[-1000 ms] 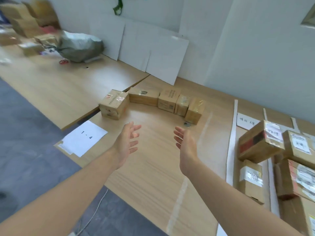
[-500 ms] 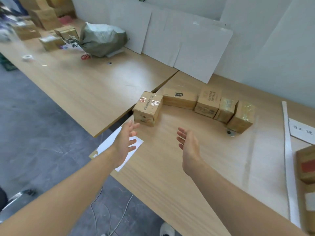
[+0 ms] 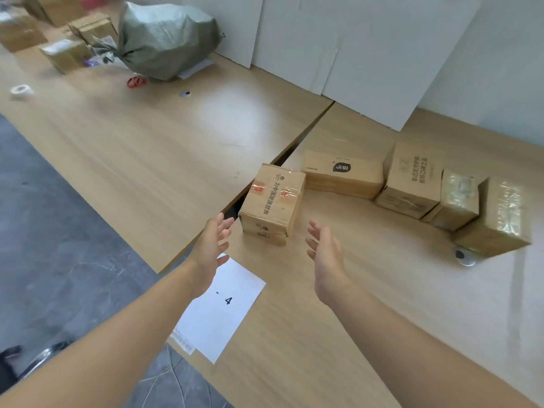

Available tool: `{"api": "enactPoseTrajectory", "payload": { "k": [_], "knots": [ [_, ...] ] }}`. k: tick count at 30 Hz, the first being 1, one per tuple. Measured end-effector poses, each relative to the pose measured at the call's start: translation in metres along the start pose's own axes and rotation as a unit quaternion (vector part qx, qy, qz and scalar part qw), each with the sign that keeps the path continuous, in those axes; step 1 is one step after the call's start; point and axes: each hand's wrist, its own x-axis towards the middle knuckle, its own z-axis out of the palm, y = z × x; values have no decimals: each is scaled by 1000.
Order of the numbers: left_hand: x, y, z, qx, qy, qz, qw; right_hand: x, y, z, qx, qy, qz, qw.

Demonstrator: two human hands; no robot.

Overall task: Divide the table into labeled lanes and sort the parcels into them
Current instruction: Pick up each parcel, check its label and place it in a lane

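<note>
Head view: left hand (image 3: 209, 251) and right hand (image 3: 324, 257), both spread wide and holding nothing, flank a taped parcel (image 3: 272, 204) at the table's (image 3: 338, 319) left edge, beyond the paper label (image 3: 219, 309).

The surface (image 3: 147, 148) is pale wood-grain laminate, smooth, with a soft sheen where light pools toward twelve o'clock. The nearest parcel (image 3: 272, 201) is matt brown cardboard with a strip of glossy clear tape, printed red, across its top. At two o'clock from it, the flat carton (image 3: 344, 175) and the printed box (image 3: 412, 178) are plain matt cardboard. Toward three o'clock, the small parcel (image 3: 457, 198) and the end parcel (image 3: 497, 219) shine under wrinkled clear tape. The label sheet (image 3: 223, 307) at six o'clock is smooth, matt white paper. At eleven o'clock the sack (image 3: 167, 39) is creased green woven material. The floor (image 3: 59, 231) is dull, mottled grey.
</note>
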Motion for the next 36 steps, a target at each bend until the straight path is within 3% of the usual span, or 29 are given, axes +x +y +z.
{"api": "enactPoseTrajectory", "payload": {
  "k": [9, 16, 26, 36],
  "knots": [
    [132, 19, 18, 3, -39, -10, 999, 107, 9, 38, 3, 33, 43, 999],
    [154, 19, 14, 8, -76, -33, 997, 114, 11, 63, 20, 14, 59, 998],
    [80, 107, 16, -20, -78, 55, 995, 49, -73, 53, 20, 11, -43, 999],
    [-49, 183, 110, -22, -211, 148, 966, -84, -160, -57, 55, 93, -155, 982]
  ]
}}
